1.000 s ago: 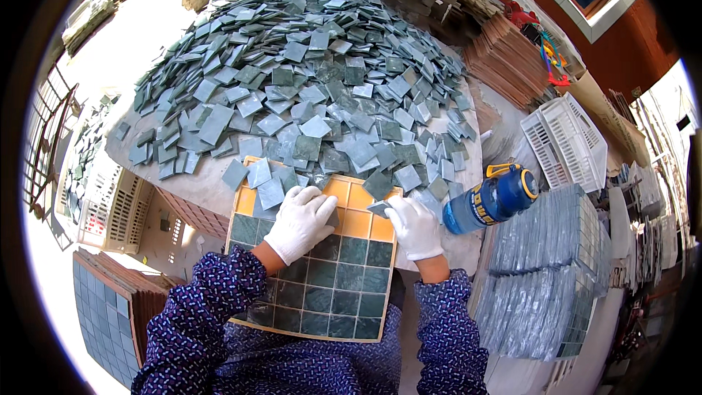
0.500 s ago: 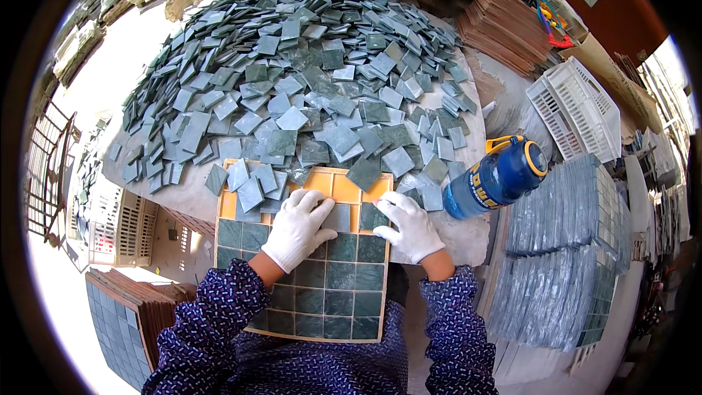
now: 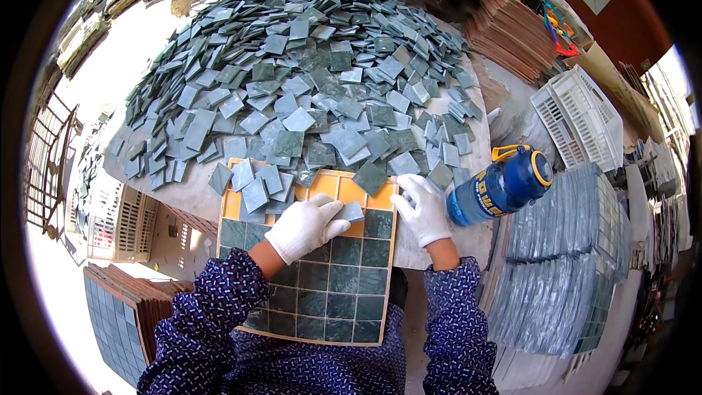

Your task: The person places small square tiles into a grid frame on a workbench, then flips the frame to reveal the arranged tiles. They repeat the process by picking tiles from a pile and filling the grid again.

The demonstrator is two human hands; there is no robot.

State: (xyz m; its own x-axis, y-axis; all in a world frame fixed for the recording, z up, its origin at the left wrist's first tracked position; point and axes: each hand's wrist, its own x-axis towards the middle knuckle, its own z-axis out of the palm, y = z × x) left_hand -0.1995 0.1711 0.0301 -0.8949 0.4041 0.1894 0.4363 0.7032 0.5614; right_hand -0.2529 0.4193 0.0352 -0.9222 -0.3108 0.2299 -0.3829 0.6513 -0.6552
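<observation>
An orange gridded tray [image 3: 333, 185] lies before me, its nearer rows filled with dark green square tiles [image 3: 344, 250]. My left hand [image 3: 307, 225], in a white glove, is closed on a small grey-green stone tile [image 3: 351, 211]. That tile is tilted over the tray, with bare orange cells around it. At the tray's upper right edge is my right hand [image 3: 421, 211], also gloved, its thumb and fingers apart against the rim and no tile visible in it. Several loose tiles [image 3: 255, 194] lie on the tray's upper left part.
A large heap of loose stone tiles [image 3: 307, 88] covers the table beyond the tray. A blue water bottle [image 3: 497, 186] lies tilted to the right of my right hand. Further right are a white plastic crate [image 3: 578, 113] and wrapped tile stacks [image 3: 548, 271]. Tiled sheets [image 3: 121, 322] stack at lower left.
The tile near my left hand's fingertips was flat in the tray; now it is tilted up in that hand. My right hand has shifted right, off a tile and onto the tray's edge.
</observation>
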